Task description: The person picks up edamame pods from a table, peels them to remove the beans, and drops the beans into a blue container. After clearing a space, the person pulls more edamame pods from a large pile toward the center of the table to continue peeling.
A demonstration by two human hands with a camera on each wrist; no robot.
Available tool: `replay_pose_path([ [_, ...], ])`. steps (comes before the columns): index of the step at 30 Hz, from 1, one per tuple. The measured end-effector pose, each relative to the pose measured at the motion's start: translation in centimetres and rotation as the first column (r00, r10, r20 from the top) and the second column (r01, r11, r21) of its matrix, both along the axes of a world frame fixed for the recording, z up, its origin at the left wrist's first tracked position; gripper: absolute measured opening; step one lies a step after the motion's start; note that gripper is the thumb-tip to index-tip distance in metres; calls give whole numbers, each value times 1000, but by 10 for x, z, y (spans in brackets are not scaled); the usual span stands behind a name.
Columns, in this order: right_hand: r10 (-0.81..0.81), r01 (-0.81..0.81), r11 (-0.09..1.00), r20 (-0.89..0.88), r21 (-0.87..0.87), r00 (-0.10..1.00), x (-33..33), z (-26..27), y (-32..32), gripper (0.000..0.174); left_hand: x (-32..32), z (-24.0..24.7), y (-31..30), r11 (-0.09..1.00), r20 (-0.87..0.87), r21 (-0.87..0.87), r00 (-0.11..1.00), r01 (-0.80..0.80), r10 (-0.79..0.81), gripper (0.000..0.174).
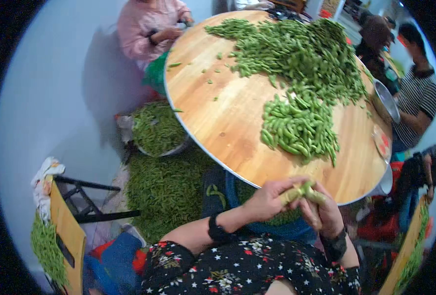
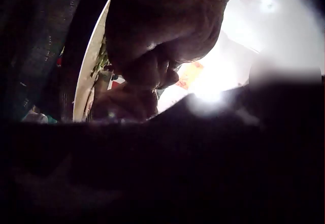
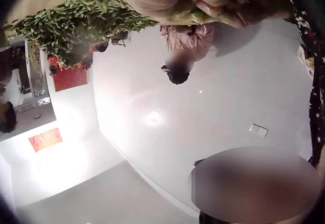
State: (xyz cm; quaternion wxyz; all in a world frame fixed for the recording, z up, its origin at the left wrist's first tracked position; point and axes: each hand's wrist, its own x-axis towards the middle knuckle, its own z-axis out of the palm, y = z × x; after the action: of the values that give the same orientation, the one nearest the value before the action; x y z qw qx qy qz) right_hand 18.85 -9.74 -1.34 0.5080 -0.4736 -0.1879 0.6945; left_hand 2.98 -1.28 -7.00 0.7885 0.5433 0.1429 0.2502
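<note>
At the near edge of the table (image 1: 218, 142), my left hand (image 1: 271, 199) and right hand (image 1: 328, 214) meet, fingers curled; my grip seems to pinch a green pod (image 1: 307, 188) between them, with little gap, though blur hides its exact lie. The near pile (image 1: 299, 125) sits straight ahead, apart from both hands, neither clearly nearer; its pods point every way, sharing no long axis. They look plump, slender and gently curved against the smooth, grained wood. Beyond spreads a bigger heap (image 1: 291, 51), densely tangled towards the right.
</note>
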Motion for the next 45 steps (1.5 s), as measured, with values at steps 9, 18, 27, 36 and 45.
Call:
replay_pose_path([
  [9,45,-82,983,223,162,974,-3,-10,39,19,1,12,39,426,44,868,893,-257,449,25],
  [18,-71,-35,975,461,217,885,-1,-27,32,16,11,9,42,968,-323,134,914,-212,245,13],
  [27,-405,-264,848,883,459,236,25,-26,17,30,22,19,15,400,-82,914,929,-75,362,37],
  [36,-562,-371,748,823,550,85,27,-41,8,21,44,32,-7,207,-149,976,898,67,414,33],
  [45,-341,-517,757,916,400,210,42,-64,10,17,22,28,-11,299,-263,942,885,150,385,27],
])
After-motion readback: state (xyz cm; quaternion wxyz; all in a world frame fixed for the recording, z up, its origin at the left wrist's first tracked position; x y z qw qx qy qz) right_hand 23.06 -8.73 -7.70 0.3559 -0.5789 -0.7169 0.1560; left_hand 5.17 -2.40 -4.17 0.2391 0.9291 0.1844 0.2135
